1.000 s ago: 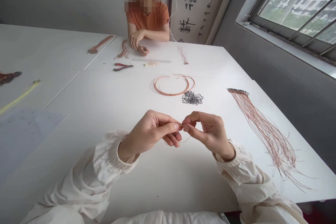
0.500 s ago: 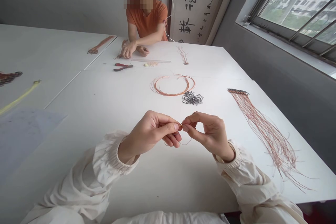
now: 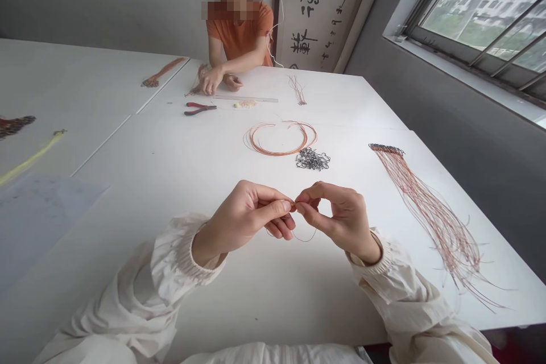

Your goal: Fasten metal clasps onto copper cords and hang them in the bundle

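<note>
Over the white table, my left hand and my right hand meet fingertip to fingertip. Both are closed in a pinch on a thin copper-coloured cord, which droops in a loop beneath the fingers. Whatever else sits between the fingertips is too small to make out. Just beyond my hands lies a pile of small dark metal hooks. It touches a loose coil of the same coloured cord.
A bundle of cords with dark metal ends lies right. Across the table, a person in orange rests both hands near red-handled pliers and a clear ruler. A plastic sheet and yellow strands lie left.
The cord loop under my fingers hangs slightly lower and wider to the right. My hands have hardly moved. The person opposite has shifted their head a little.
</note>
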Tool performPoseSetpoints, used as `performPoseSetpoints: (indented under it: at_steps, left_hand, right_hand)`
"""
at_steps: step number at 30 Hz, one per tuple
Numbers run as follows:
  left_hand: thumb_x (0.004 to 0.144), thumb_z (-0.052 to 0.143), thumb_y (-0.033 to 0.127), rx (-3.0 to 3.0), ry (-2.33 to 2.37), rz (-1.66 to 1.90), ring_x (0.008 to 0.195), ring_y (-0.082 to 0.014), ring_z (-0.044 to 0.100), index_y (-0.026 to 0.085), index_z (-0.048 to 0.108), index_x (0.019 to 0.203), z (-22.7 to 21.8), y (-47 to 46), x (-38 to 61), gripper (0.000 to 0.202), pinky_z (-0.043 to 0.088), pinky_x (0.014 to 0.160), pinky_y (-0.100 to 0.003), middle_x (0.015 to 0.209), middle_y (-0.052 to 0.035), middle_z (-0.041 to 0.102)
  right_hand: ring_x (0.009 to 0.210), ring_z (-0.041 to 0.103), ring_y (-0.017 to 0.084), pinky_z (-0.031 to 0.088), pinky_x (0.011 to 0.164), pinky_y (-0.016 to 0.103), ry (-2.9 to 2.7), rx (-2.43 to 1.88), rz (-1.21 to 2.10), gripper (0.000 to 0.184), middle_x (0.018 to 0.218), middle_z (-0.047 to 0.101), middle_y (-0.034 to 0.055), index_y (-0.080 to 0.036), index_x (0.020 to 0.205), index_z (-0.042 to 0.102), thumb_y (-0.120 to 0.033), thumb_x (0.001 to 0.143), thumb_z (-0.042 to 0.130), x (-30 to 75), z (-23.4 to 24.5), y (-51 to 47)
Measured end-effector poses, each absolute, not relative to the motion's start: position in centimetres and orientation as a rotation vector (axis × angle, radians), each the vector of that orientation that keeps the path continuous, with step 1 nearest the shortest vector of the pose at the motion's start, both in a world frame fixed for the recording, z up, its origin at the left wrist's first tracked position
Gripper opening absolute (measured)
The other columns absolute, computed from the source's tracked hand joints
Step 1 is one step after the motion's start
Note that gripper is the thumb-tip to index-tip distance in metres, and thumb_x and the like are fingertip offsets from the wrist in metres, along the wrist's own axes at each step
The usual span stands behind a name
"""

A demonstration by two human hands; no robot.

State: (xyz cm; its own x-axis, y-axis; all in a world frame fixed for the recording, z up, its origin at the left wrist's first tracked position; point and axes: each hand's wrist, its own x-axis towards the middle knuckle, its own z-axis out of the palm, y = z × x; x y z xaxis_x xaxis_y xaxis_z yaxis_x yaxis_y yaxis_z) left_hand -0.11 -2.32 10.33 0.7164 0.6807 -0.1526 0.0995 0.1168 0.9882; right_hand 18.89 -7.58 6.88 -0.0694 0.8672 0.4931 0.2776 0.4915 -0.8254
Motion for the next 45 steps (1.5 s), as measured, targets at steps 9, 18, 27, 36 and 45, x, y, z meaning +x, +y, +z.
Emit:
performPoseSetpoints:
  at_steps: [9, 18, 27, 36, 45]
  left_hand:
    - [0.090, 0.060, 0.028, 1.423, 0.700, 0.478, 0.063, -0.0180, 0.071, 0.009, 0.073, 0.086, 10.28, -2.36, -0.08, 0.023, 0.059, 0.057, -0.022, 0.073, -0.0080, 0.071]
    - [0.089, 0.061, 0.027, 1.419, 0.687, 0.482, 0.063, -0.0184, 0.071, 0.009, 0.073, 0.085, 10.33, -2.38, -0.15, 0.022, 0.059, 0.057, -0.024, 0.072, -0.0080, 0.071]
    - [0.090, 0.060, 0.025, 1.412, 0.663, 0.474, 0.063, -0.0182, 0.071, 0.009, 0.072, 0.087, 10.23, -2.31, -0.18, 0.020, 0.059, 0.058, -0.024, 0.073, -0.0080, 0.071]
    - [0.089, 0.062, 0.027, 1.417, 0.666, 0.534, 0.064, -0.0176, 0.070, 0.010, 0.073, 0.090, 10.12, -2.30, -0.21, 0.020, 0.058, 0.059, -0.025, 0.077, -0.0083, 0.072]
    - [0.082, 0.069, 0.024, 1.460, 0.717, 0.638, 0.060, -0.0124, 0.060, 0.012, 0.074, 0.093, 10.19, -1.93, -0.16, 0.017, 0.053, 0.059, -0.025, 0.085, -0.0078, 0.071]
  right_hand:
    - [0.059, 0.055, 0.012, 0.048, 0.057, 0.028, -1.648, -1.021, 0.562, 0.008, 0.070, 0.066, -0.0001, -0.020, 0.079, 0.066, -0.013, 0.082, 0.067, 18.72, 6.86, -7.61]
    - [0.057, 0.055, 0.013, 0.050, 0.060, 0.031, -1.664, -1.023, 0.555, 0.008, 0.069, 0.066, 0.0000, -0.021, 0.080, 0.065, -0.014, 0.082, 0.066, 18.73, 6.95, -7.65]
    - [0.057, 0.055, 0.012, 0.050, 0.060, 0.030, -1.666, -1.022, 0.543, 0.008, 0.071, 0.067, -0.0001, -0.021, 0.080, 0.065, -0.013, 0.082, 0.066, 18.67, 6.90, -7.66]
    - [0.066, 0.061, 0.015, 0.052, 0.061, 0.030, -1.538, -1.015, 0.789, 0.002, 0.075, 0.068, 0.0034, -0.019, 0.084, 0.069, -0.019, 0.085, 0.067, 19.06, 7.33, -7.48]
    - [0.061, 0.056, 0.013, 0.048, 0.050, 0.026, -1.449, -1.032, 0.857, 0.005, 0.072, 0.065, 0.0030, -0.018, 0.083, 0.069, -0.023, 0.083, 0.069, 19.33, 7.11, -7.35]
